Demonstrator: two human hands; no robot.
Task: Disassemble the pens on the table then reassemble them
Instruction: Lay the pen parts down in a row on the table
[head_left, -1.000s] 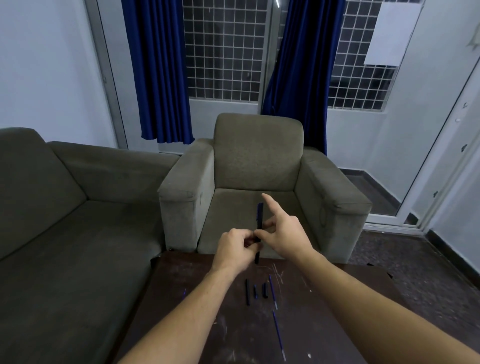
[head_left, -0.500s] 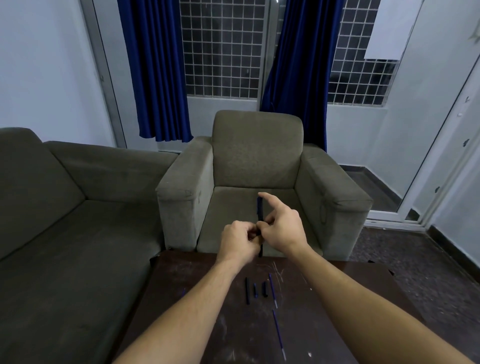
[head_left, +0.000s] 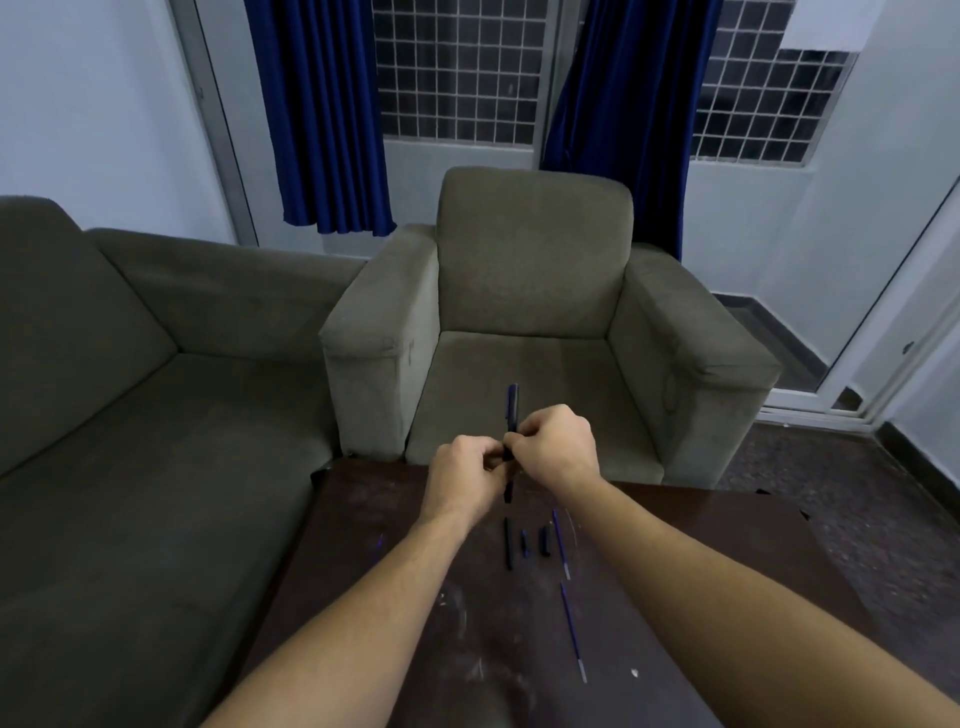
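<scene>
I hold a dark blue pen (head_left: 512, 410) upright above the far edge of the dark brown table (head_left: 675, 571). My left hand (head_left: 465, 480) pinches its lower part and my right hand (head_left: 558, 447) grips it just above, fingers curled. On the table below lie loose pen parts: a black barrel (head_left: 508, 543), a short piece (head_left: 524, 544), a black cap (head_left: 545, 540), a thin blue refill (head_left: 560, 544) and a second refill (head_left: 572, 631) nearer to me.
A grey armchair (head_left: 535, 291) stands just beyond the table, and a grey sofa (head_left: 130, 389) runs along the left. Blue curtains and a grilled window fill the back wall. A glass door is at the right.
My right index finger, which was stretched out, has curled down onto the pen. Both hands stay closed on the pen. The view has tilted a little.
</scene>
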